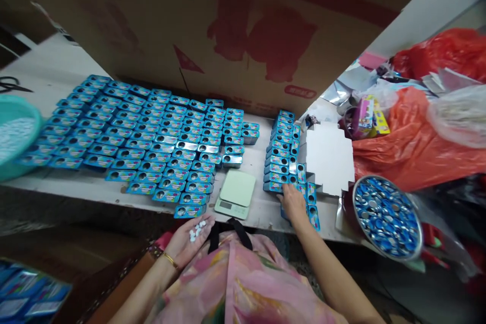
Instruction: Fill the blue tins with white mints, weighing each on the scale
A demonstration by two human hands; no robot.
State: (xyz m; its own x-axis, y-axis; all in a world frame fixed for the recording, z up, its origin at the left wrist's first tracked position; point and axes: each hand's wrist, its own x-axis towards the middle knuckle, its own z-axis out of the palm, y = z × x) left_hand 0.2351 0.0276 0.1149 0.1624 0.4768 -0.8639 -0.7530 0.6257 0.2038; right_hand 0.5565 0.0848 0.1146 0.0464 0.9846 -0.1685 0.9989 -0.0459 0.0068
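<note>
My left hand (189, 242) lies palm up near my lap, cupped round several small white tablets (197, 229). My right hand (293, 201) reaches onto the table edge and rests on a blue tin (313, 216) at the near end of a stacked row of blue tins (279, 154). Its fingers are bent over the tins; a firm grip cannot be made out. A small pale green scale (234, 193) sits between my hands. To the left, several rows of open blue tins (144, 136) cover the white table (56, 76).
A big cardboard box (243, 25) stands behind the tins. A flat white carton (329, 158) lies right of the stack. A round metal bowl of blue lids (386, 216) sits at right, beside red plastic bags (413, 147). A teal basin of white tablets (15, 134) is far left.
</note>
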